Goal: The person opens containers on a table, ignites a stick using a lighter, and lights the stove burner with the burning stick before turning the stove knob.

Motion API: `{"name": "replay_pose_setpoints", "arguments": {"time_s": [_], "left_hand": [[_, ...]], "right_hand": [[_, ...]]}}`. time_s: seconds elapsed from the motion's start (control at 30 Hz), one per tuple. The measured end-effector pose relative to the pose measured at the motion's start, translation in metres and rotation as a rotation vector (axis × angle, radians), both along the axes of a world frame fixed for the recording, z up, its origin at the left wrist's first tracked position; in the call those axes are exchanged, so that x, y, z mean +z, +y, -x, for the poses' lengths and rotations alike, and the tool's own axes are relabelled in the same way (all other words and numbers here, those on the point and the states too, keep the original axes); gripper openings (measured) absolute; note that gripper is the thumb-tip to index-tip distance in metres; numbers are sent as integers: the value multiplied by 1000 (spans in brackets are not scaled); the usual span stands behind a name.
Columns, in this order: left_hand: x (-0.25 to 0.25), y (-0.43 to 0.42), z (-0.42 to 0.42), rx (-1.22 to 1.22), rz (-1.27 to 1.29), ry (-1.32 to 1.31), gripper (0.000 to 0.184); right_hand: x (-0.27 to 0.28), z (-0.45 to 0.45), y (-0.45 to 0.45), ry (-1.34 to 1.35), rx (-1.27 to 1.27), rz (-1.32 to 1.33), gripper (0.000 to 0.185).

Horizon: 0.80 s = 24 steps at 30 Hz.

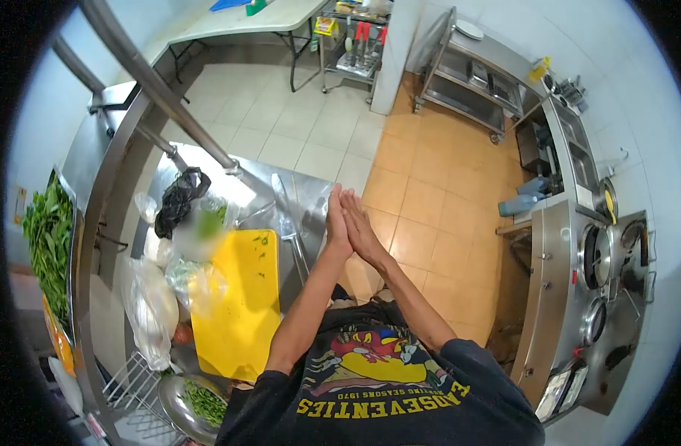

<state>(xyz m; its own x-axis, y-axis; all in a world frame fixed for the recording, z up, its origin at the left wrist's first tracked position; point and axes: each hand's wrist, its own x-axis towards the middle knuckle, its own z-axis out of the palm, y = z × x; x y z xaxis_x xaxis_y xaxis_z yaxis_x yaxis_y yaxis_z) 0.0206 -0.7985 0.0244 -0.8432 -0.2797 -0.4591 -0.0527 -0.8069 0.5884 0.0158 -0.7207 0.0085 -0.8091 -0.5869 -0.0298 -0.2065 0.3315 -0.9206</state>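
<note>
Both hands, left hand (337,223) and right hand (360,229), pressed palm to palm in front of the body, fingers straight and pointing away from it; nothing visible held, though whatever might lie between the palms can't be told. Just left of them, on the bare-metal steel table (311,204), a long silver metal knife (284,210), apparently: broad blade end away from the body, handle end toward it, long axis front to back, far end leaning slightly left. Likely put down there to stay within easy reach, off the board. Farther left, a yellow rectangular cutting board (240,312), long axis running nearly the same way; green scraps (262,249) at its far right corner suggest cutting was done on it. Left and bodyward of the hands, a round shiny metal bowl (169,405) holds chopped greens (205,404), probably close by for easy filling. Beyond the board, leftmost, clear plastic bags (151,312) and a crumpled black plastic bag (181,201), perhaps pushed aside to free the board.
</note>
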Motion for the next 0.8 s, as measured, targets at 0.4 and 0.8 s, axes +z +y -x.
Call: {"name": "replay_pose_setpoints", "arguments": {"time_s": [0.4,0.8], "left_hand": [[8,88,77,18,904,293,46],[-49,174,112,-323,1626,410,36]], "right_hand": [[35,1,117,-465,-183,395,59],[69,74,346,-311,-508,764,53]]}}
